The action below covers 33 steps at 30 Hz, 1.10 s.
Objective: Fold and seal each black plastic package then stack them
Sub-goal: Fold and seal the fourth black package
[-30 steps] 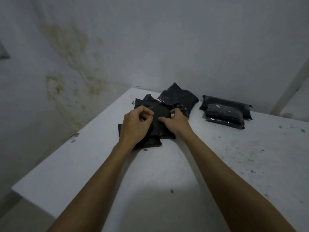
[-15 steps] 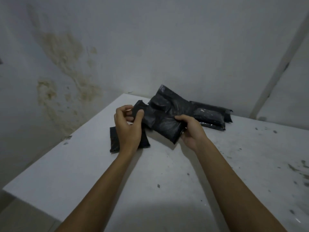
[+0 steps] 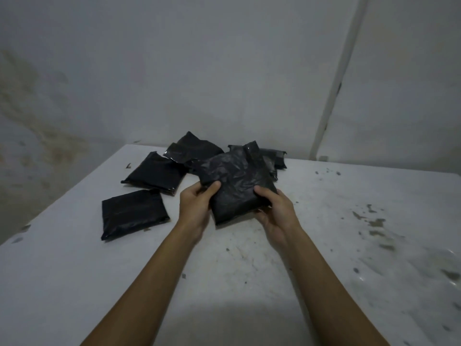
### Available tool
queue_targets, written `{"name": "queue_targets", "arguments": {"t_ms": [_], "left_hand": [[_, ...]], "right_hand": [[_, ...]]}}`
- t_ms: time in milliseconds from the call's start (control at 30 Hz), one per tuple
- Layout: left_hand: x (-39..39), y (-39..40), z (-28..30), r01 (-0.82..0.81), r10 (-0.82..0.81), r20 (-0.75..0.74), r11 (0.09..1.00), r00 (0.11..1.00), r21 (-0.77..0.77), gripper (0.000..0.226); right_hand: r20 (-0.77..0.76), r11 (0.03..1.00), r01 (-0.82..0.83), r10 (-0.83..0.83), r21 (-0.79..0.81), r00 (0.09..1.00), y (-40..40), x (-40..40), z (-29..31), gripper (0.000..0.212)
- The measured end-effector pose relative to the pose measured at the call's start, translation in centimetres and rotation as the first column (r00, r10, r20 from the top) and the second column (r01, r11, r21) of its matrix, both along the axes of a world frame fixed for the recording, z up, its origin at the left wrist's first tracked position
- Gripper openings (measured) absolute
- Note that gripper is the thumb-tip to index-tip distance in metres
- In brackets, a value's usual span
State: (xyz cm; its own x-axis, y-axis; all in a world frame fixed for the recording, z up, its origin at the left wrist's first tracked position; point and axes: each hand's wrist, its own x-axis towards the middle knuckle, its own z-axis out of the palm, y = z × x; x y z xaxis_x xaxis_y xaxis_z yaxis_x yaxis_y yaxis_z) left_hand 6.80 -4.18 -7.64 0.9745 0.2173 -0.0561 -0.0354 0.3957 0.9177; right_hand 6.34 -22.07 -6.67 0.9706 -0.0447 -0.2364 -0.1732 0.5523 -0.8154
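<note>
Head cam has me holding a crinkly black plastic package (image 3: 237,186) just over the stained white table (image 3: 324,245). My left hand (image 3: 197,206) grips its 9 o'clock edge, my right hand (image 3: 274,211) the 4 o'clock corner, fingers curled round it. Its long axis runs toward 1 o'clock, with the loose open flap (image 3: 252,152) at the far end, so that's what folds toward me, I reckon.

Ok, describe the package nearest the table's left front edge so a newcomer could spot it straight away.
Start at the white table and follow its left edge back from the near corner. The first black package met lies alone, flat and squarish, left of the left hand. Unlike the others, it touches no other package, and neither hand holds it.
</note>
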Motion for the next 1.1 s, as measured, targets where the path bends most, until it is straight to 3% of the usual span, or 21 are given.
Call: {"name": "queue_targets", "arguments": {"t_ms": [100,267,433,600,733,1100], "left_hand": [[0.1,0.9,-0.2,0.046,-0.044,-0.02,0.996,0.999,0.083,0.023],[0.4,1.7,-0.1,0.127,-0.119,-0.054,0.976,0.991,0.179,0.021],[0.1,0.4,0.0,0.002,0.013,-0.075,0.979,0.997,0.204,0.017],[-0.1,-1.2,0.1,-0.217,0.228,0.005,0.919,0.974,0.328,0.033],[-0.1,-1.3,-0.4,-0.323,0.301,0.116,0.88,0.947,0.348,0.036],[-0.4,-0.7,-0.8,-0.236,0.208,0.129,0.937,0.97,0.259,0.017]], "right_hand": [[0.04,0.982,0.079,-0.073,-0.172,0.996,-1.5,0.4,-0.4,0.031],[0.115,0.937,0.064,-0.026,-0.343,0.993,-0.8,0.7,-0.3,0.02],[0.227,0.828,0.223,-0.12,-0.514,0.967,0.3,1.1,-1.1,0.023],[0.247,0.84,0.282,-0.183,-0.463,0.952,1.0,1.1,-1.3,0.03],[0.232,0.866,0.313,-0.237,-0.389,0.943,1.4,0.8,-1.3,0.032],[0.306,0.839,0.336,-0.216,-0.427,0.927,1.4,0.2,-1.9,0.028]]}}
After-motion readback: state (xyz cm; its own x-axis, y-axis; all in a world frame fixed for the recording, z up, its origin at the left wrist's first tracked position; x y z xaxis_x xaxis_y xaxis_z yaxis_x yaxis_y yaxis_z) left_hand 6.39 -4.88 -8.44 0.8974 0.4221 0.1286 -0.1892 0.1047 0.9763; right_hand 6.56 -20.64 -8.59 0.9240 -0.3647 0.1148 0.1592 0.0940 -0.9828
